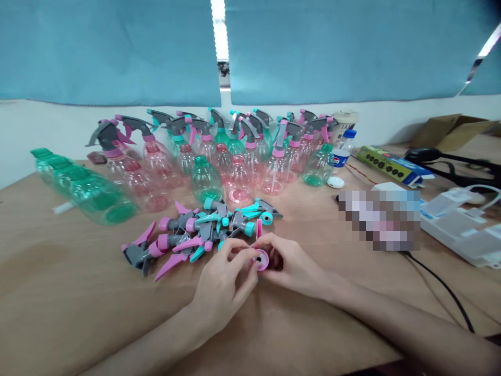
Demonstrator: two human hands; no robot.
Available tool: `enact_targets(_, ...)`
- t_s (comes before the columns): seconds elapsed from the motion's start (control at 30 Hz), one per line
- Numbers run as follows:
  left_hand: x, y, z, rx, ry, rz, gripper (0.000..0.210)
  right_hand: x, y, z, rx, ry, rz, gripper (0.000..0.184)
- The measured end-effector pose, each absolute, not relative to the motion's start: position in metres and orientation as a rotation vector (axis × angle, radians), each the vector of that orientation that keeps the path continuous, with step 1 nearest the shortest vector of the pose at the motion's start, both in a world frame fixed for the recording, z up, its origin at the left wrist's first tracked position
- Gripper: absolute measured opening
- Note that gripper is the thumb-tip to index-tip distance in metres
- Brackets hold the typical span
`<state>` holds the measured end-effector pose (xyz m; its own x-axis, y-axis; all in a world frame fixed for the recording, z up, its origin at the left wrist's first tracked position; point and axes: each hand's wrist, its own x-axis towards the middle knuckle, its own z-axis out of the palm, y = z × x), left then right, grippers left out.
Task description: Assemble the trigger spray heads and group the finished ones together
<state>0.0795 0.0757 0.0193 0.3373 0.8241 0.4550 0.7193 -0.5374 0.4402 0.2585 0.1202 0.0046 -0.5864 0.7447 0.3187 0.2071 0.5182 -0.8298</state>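
Close to the table's front, my two hands meet around a spray head with a pink collar, whose round opening faces me. My right hand is closed about its body, most of which the fingers hide. My left hand pinches at the collar's opening; whether a small part sits between its fingertips is hidden. Just beyond lies a pile of trigger spray heads, grey with pink or turquoise parts. Behind the pile stand an open green bottle and an open pink bottle.
Several bottles with spray heads stand along the wall. Green bottles lie in a row at left. To the right are a Pepsi-labelled bottle, a white lid, a power strip box, a plastic organizer and a black cable.
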Motion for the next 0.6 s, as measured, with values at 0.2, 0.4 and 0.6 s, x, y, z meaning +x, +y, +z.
enact_targets(0.2,0.080,0.076,0.020,2.563,1.428,0.984,0.019,0.255,0.121,0.007,-0.805,-2.122,0.940,0.028)
enact_targets(0.4,0.081,0.075,0.020,2.572,1.440,0.991,0.018,0.249,0.122,-0.002,-0.802,-2.149,0.859,0.026)
enact_targets(0.6,0.082,0.074,0.018,2.518,1.433,1.015,0.021,0.244,0.117,-0.008,-0.812,-2.133,0.773,0.026)
